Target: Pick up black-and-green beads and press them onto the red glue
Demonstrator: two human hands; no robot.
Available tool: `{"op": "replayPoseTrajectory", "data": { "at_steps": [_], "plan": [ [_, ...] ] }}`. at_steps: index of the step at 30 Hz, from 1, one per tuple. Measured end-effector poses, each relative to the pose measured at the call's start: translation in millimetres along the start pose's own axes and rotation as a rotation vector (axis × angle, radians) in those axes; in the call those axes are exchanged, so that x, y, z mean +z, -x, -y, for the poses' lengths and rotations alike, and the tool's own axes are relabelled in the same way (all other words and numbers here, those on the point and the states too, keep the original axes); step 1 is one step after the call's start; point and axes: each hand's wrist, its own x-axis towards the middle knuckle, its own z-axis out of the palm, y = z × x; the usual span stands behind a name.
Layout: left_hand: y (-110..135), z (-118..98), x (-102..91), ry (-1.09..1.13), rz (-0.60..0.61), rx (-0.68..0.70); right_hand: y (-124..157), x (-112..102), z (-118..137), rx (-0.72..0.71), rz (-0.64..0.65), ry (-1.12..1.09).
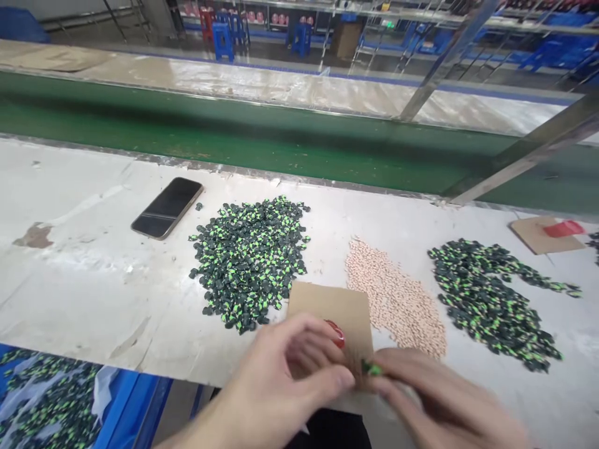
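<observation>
My right hand (435, 393), slightly blurred, pinches a small black-and-green piece (373, 369) between thumb and fingertips. To its left is my left hand (290, 374), its fingers curved and the thumb apart, with nothing visible between them. Both hands are over the near part of a brown cardboard square (332, 299). A shiny red object (337, 333) lies on the cardboard, partly hidden behind my left fingers. Left of the cardboard is a heap of black-and-green pieces (253, 255). On the right side spreads a pile of small pale pink beads (393, 296).
A second black-and-green heap (496, 299) lies at right, near another cardboard piece (533, 234) with a red strip (564, 229). A phone (167, 207) rests at left. A blue bin (124, 405) stands below the table edge. Behind runs a green belt (234, 137) with metal posts.
</observation>
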Motion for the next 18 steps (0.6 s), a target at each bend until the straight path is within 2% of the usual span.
{"op": "replayPoseTrajectory", "data": {
  "at_steps": [2,3,4,6,9,11,15,18],
  "plan": [
    [-7,6,-21.4,-0.562,-0.235,0.352,-1,-18,-28,0.055,-0.218,0.309],
    [-12,9,-32.4,-0.860,-0.375,0.463,-1,-28,-44,0.092,-0.309,0.449],
    [-17,12,-42.3,-1.096,-0.409,0.521,-2,-40,-62,0.091,-0.372,0.571],
    [-27,17,-56.3,-1.247,-0.427,0.575,-4,-60,-94,0.061,-0.436,0.722],
    [-39,21,-63.7,-1.246,-0.413,0.627,-4,-79,-127,0.051,-0.441,0.801],
    [-43,23,-64.8,-1.252,-0.406,0.664,-4,-80,-133,0.041,-0.439,0.822],
    [-44,21,-68.0,-1.251,-0.378,0.685,-8,-59,-113,-0.017,-0.374,0.765],
    [-37,12,-66.8,-0.966,-0.383,0.501,-17,-35,-89,-0.061,-0.191,0.680]
  ]
}}
